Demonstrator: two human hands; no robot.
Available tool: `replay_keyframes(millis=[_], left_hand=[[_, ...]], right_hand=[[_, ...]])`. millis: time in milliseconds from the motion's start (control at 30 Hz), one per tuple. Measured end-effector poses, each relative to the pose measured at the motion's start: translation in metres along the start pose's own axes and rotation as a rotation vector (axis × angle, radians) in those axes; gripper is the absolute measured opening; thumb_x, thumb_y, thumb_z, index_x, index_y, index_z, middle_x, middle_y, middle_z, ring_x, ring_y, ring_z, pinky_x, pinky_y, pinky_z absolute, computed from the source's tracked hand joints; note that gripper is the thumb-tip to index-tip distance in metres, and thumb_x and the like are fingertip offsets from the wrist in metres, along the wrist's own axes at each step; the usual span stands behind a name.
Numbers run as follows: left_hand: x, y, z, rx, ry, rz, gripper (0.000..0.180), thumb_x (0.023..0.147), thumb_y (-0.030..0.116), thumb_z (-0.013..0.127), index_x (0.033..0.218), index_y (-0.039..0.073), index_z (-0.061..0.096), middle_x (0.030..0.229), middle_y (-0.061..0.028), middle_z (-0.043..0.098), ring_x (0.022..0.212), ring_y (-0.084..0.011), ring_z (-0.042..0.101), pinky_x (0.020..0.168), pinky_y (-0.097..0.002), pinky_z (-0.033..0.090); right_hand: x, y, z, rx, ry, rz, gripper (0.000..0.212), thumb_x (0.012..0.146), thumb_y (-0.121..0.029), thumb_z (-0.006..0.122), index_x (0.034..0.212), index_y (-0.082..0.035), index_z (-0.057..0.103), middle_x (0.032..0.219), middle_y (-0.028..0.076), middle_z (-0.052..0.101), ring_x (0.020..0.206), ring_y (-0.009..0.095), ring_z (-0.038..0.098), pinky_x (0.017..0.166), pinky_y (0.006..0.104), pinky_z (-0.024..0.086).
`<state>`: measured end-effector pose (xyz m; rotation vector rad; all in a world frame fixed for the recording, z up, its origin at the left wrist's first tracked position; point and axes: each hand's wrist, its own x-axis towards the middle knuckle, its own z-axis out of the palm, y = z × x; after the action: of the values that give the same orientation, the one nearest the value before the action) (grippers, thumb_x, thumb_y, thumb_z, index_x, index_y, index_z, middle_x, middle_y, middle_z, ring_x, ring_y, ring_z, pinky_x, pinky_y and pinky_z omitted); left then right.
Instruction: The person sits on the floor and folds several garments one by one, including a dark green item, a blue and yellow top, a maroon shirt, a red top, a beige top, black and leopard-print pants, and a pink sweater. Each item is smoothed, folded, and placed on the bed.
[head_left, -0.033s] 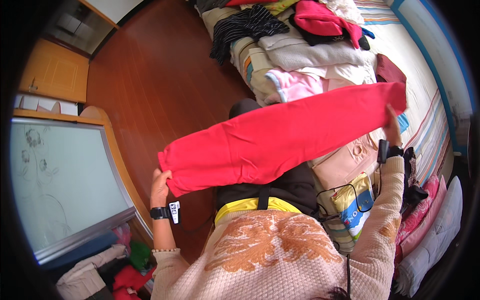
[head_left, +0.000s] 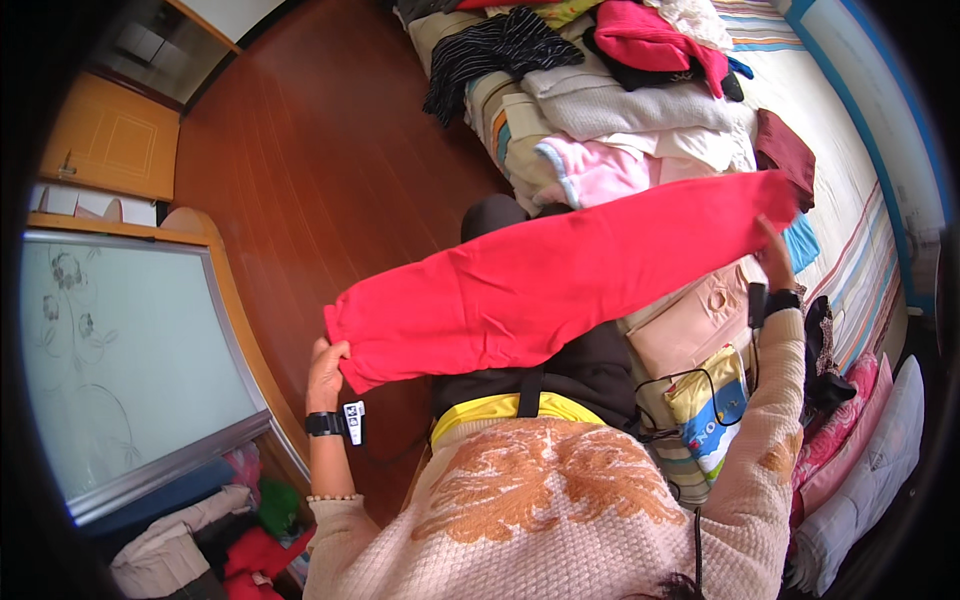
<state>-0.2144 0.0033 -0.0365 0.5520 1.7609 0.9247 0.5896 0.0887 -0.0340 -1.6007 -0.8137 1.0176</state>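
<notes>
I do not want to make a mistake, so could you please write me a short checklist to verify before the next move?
1. Left hand grips one end of the red garment: ok.
2. Right hand holds it near the other end: ok.
3. Upper face smooth: not ok, creases show.
4. Underside smooth: cannot tell, hidden.
5. Garment apart from the pink cloth: cannot tell, they overlap in view.

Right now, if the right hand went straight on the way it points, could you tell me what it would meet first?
The right hand would first meet the red garment it holds; beyond that, probably clothes on the bed, though depth is unclear.
</notes>
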Motion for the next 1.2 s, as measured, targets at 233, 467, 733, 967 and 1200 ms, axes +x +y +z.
replay_keyframes(millis=[233, 467, 733, 967, 1200], left_hand=[[-0.016, -0.010, -0.019, -0.211, -0.198, -0.059, 0.031, 0.068, -0.002, 0.054, 0.097, 0.001, 0.062, 0.090, -0.0030, 0.063, 0.083, -0.0151, 0.058, 0.078, -0.0264, 0.046], [-0.078, 0.103, 0.029, -0.469, -0.328, -0.055, 0.043, 0.077, 0.014, 0.056, 0.117, -0.001, 0.056, 0.113, -0.0094, 0.061, 0.106, -0.0210, 0.056, 0.096, -0.0350, 0.043], [-0.123, 0.170, 0.249, -0.542, -0.981, 0.301, 0.044, 0.094, 0.024, 0.054, 0.128, -0.002, 0.046, 0.132, -0.0168, 0.049, 0.118, -0.0275, 0.052, 0.097, -0.0371, 0.045], [-0.067, 0.117, 0.304, -0.333, -1.124, 0.120, 0.037, 0.095, 0.014, 0.052, 0.127, -0.003, 0.047, 0.123, -0.0197, 0.057, 0.108, -0.0250, 0.061, 0.093, -0.0349, 0.048], [-0.019, 0.053, 0.246, -0.310, -0.814, -0.437, 0.058, 0.088, 0.047, 0.060, 0.121, 0.000, 0.051, 0.118, -0.0179, 0.057, 0.105, -0.0253, 0.057, 0.093, -0.0399, 0.047]], right_hand=[[-0.074, 0.037, 0.186, -0.724, -0.114, -0.669, 0.056, 0.075, -0.004, 0.070, 0.127, -0.005, 0.051, 0.123, 0.018, 0.056, 0.110, 0.032, 0.056, 0.092, 0.0394, 0.046], [-0.201, 0.015, 0.330, -1.092, -0.587, -0.702, 0.056, 0.087, -0.013, 0.047, 0.141, -0.001, 0.035, 0.148, 0.017, 0.034, 0.137, 0.032, 0.032, 0.113, 0.0472, 0.022], [-0.204, 0.059, 0.318, -0.704, -0.432, -0.865, 0.056, 0.088, -0.021, 0.051, 0.140, -0.006, 0.038, 0.147, 0.017, 0.035, 0.138, 0.032, 0.029, 0.113, 0.0462, 0.021], [-0.201, 0.078, 0.302, -0.536, -0.559, -0.781, 0.055, 0.089, -0.027, 0.052, 0.139, -0.007, 0.041, 0.147, 0.016, 0.037, 0.137, 0.031, 0.031, 0.112, 0.0449, 0.023], [-0.207, 0.095, 0.330, -0.444, -0.809, -0.626, 0.054, 0.089, -0.029, 0.052, 0.138, -0.008, 0.042, 0.147, 0.014, 0.037, 0.136, 0.029, 0.032, 0.112, 0.0443, 0.024]])
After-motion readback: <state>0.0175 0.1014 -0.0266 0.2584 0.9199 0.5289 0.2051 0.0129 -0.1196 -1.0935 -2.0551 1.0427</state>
